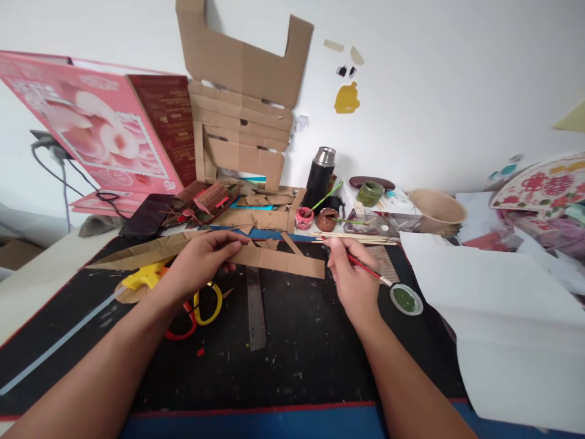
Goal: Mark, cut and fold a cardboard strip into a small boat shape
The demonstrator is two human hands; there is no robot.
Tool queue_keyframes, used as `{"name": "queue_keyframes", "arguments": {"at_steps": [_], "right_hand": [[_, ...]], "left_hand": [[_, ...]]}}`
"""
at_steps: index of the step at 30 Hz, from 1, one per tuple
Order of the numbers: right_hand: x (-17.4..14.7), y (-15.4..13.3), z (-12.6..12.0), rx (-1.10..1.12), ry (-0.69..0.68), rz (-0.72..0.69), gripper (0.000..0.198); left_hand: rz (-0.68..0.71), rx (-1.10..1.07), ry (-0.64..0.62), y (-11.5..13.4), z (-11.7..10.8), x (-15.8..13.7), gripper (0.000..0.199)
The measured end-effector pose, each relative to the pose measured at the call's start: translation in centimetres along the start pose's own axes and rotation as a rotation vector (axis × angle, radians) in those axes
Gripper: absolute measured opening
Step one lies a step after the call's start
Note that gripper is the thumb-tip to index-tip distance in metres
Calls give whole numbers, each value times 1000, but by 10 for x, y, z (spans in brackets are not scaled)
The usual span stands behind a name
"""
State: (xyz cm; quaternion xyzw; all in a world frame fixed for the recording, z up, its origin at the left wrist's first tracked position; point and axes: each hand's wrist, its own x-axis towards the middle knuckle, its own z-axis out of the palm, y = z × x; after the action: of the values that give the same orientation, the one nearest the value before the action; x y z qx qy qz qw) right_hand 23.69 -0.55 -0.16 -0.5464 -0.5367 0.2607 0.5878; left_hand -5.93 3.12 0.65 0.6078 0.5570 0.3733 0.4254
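My left hand [208,259] pinches the left end of a flat brown cardboard strip [283,262] between thumb and fingers. The strip reaches right, towards my right hand [354,277]. Curled fingers of that hand grip a slim red-and-black pencil [365,266], its pale end slanting down to the right near a round lid of green paint [406,299]. Under the strip, a dark metal ruler [256,317] lies on the black mat. Beside my left wrist are scissors with red and yellow handles [209,305] and a yellow glue gun [144,275] with a long translucent stick, partly hidden by my forearm.
Along the back stand a black thermos [319,183], open paint jars [328,219] and a beige bowl [439,207]. Cardboard scraps [260,219] lie before a tall cut cardboard sheet [256,67]. White paper [512,329] covers the right side; a pink box [105,128] stands at left.
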Motion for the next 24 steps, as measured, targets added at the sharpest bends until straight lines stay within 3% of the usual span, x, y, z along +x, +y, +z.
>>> {"name": "queue_keyframes", "arguments": {"at_steps": [5, 12, 20, 24], "right_hand": [[-8, -2, 6, -8, -107, -12, 48], [-5, -6, 5, 46, -102, 20, 50], [-4, -6, 6, 88, -77, 88, 51], [-5, -4, 9, 85, -92, 86, 50]], "left_hand": [[-25, 74, -177, -5, 16, -4, 53], [233, 536, -42, -13, 21, -5, 32], [315, 623, -39, -16, 13, -2, 31], [416, 654, -113, -14, 8, -2, 28]]}}
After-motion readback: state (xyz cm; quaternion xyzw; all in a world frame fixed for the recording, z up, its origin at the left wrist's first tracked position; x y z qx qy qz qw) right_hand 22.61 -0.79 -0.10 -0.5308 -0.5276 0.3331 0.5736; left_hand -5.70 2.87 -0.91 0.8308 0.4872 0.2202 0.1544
